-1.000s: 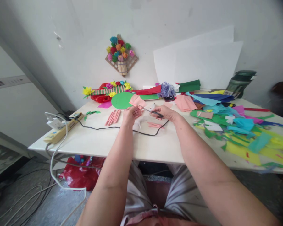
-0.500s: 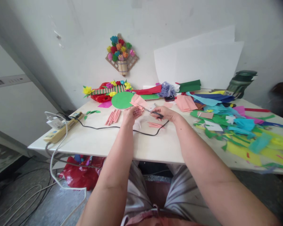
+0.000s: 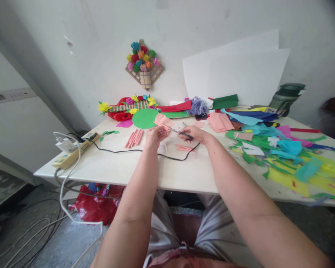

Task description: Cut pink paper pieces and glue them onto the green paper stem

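Observation:
My left hand point(image 3: 155, 137) is closed on a piece of pink paper point(image 3: 164, 120) that stands up above its fingers. In my right hand point(image 3: 194, 134) is a pair of scissors point(image 3: 186, 135) with dark handles, its blades pointing left to the paper. Whether the blades are biting into the sheet I cannot tell. Several rolled pink paper sticks point(image 3: 134, 138) lie left of my left hand. More thin pink pieces point(image 3: 185, 147) rest below my right hand, beside a black cable point(image 3: 173, 159). A green paper disc point(image 3: 145, 118) lies just behind my left hand.
A yellow power strip point(image 3: 72, 152) with cables sits at the table's left edge. Coloured paper scraps point(image 3: 290, 149) cover the right side. Folded pink paper point(image 3: 220, 122), purple yarn point(image 3: 198, 106), a flower-decorated strip point(image 3: 130, 106) and a dark green bottle point(image 3: 286, 98) stand or lie along the back.
Very little differs. Both hands hold nearly the same place, and the top of the pink paper has shifted slightly by the scissor blades.

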`<state>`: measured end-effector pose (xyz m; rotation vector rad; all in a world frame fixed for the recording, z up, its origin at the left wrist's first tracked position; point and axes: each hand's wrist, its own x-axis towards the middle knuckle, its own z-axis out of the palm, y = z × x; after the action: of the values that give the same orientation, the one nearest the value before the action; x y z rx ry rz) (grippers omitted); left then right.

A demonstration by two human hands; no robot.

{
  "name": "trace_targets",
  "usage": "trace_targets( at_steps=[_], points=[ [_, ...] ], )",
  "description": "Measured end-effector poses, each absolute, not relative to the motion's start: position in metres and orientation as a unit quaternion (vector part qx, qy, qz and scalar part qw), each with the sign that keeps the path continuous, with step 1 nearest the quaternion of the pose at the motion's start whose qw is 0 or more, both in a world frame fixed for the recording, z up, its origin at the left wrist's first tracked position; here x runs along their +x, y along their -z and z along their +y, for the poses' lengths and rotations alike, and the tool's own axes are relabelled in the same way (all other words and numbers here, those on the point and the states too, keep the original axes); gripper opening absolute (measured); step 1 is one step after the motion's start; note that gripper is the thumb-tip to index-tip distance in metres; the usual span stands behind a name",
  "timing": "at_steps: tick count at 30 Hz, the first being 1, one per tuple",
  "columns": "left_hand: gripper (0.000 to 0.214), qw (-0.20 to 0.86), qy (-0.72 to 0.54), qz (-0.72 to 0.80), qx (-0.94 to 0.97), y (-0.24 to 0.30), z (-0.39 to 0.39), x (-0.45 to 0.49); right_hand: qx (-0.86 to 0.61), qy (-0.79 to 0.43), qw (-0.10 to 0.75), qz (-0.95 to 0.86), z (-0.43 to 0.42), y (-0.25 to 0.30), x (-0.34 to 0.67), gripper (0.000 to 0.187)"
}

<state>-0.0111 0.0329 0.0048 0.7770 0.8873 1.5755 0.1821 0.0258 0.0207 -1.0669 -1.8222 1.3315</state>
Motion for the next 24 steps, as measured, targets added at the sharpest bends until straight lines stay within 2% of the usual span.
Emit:
trace_targets(
  at_steps=[10, 24],
  points=[
    [0.008, 0.541, -0.670, 0.374, 0.345, -0.0068, 0.0306, -0.0101, -0.413, -0.484, 0.311, -0.706, 0.0267, -0.0207, 0.1842, 0.022],
    [0.011, 0.545, -0.644, 0.373, 0.386, -0.0024, 0.0327, -0.0077, -0.405, -0.475, 0.336, -0.705, 0.0259, -0.0213, 0.1799, 0.024]
  ],
)
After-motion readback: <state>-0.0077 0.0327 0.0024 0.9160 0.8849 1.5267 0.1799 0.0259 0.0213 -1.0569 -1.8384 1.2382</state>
